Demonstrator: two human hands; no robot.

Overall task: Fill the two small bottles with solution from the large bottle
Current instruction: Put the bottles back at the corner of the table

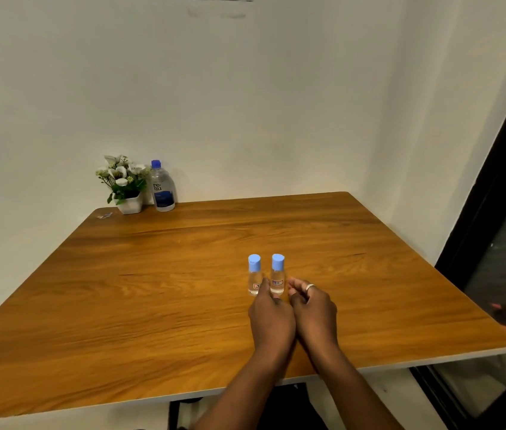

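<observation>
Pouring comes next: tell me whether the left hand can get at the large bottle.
Probably yes, at a long stretch. The left hand is at the small bottles; the large bottle stands far off at the back edge, its near side uncovered; only the flower pot crowds its left.

Soft, even indoor light — edges bowed, slightly blurred

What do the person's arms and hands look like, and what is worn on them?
Both forearms are bare; no sleeve shows. The right hand wears a pale ring on one finger. The left hand shows no ring or watch.
</observation>
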